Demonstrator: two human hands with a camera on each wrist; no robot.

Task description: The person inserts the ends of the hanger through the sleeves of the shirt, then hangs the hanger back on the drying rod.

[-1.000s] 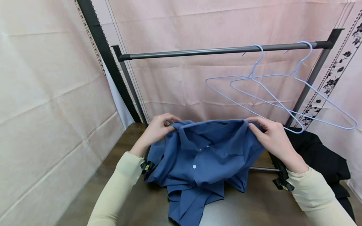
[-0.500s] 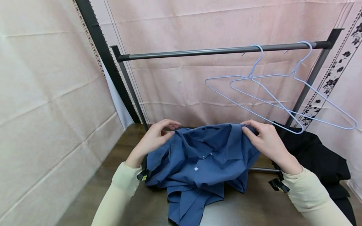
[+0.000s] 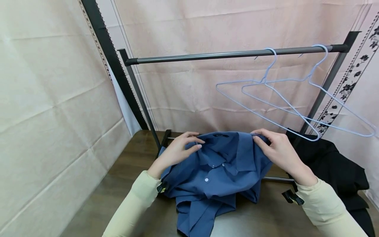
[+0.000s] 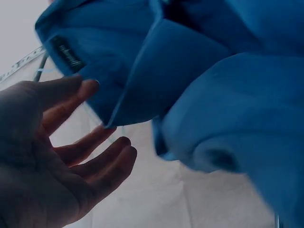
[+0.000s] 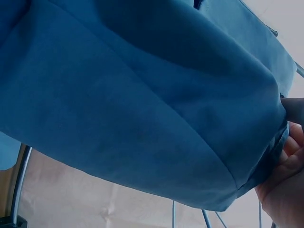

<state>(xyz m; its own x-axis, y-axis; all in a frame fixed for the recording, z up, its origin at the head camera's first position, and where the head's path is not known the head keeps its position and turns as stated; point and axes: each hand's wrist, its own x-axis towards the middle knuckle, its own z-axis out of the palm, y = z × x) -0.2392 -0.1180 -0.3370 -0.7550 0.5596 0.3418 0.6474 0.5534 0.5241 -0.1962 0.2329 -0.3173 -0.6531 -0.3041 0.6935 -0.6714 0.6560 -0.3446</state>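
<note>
A blue collared shirt (image 3: 213, 187) with white buttons is bunched on the table, its collar raised toward the rack. My right hand (image 3: 275, 151) pinches the cloth beside the collar; in the right wrist view the thumb and fingers of that hand (image 5: 287, 166) grip a fold at the right edge. At the collar's left side, my left hand (image 3: 179, 149) has its fingers loosely extended. In the left wrist view a gap shows between the thumb and fingers of the left hand (image 4: 61, 156), close to the collar with its dark label (image 4: 66, 53). Whether it touches the cloth I cannot tell.
A dark metal rack bar (image 3: 195, 57) spans the back. Two light-blue wire hangers (image 3: 265, 77) hang on its right half, above my right hand. Black folded cloth (image 3: 334, 168) lies at the right. The brown wooden table (image 3: 118, 194) extends under the shirt.
My left hand let go of the shirt's left shoulder, drew back slightly, then came right toward the collar. The collar's left side sank. My right hand kept its hold and shifted slightly left and down.
</note>
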